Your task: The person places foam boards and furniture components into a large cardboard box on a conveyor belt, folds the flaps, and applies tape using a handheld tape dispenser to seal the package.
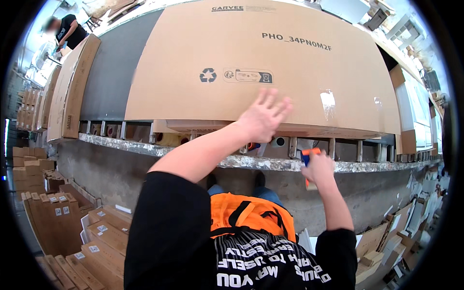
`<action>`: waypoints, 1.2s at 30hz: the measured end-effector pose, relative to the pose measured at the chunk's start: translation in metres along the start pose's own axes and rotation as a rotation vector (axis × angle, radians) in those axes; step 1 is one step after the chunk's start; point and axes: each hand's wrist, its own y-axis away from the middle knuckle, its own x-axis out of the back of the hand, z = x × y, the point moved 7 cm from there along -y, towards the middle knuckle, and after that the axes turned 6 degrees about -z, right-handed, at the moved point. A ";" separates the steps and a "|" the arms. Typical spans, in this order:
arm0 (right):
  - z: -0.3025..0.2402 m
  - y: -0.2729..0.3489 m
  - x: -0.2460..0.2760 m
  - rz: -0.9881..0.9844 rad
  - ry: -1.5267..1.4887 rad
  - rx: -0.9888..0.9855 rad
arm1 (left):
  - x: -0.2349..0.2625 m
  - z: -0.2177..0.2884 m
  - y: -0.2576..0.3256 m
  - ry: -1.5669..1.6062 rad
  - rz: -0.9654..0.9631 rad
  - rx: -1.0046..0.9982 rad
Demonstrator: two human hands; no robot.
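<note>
A large flat brown cardboard box (251,63) lies on a grey conveyor table (111,72), its near edge overhanging the table's front rail. My left hand (263,116) rests flat on the box's near edge, fingers spread, holding nothing. My right hand (316,166) is lower, at the front rail, closed around an orange and blue tape dispenser (307,155). A strip of clear tape (328,104) shines on the box above it.
Another flat carton (72,87) lies at the table's left end, where a person in black (67,31) stands. Stacks of small brown boxes (96,241) fill the floor at the left. Cardboard scraps (386,237) lie at the lower right.
</note>
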 end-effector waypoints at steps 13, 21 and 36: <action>-0.204 0.042 0.209 0.622 -0.398 0.332 | 0.011 -0.131 0.194 -0.031 0.246 0.092; -0.278 0.031 0.143 0.297 -0.186 0.355 | 0.008 -0.140 0.215 0.079 0.424 0.164; -0.241 0.101 0.061 0.533 -0.146 0.734 | 0.038 -0.149 0.218 0.262 0.319 0.425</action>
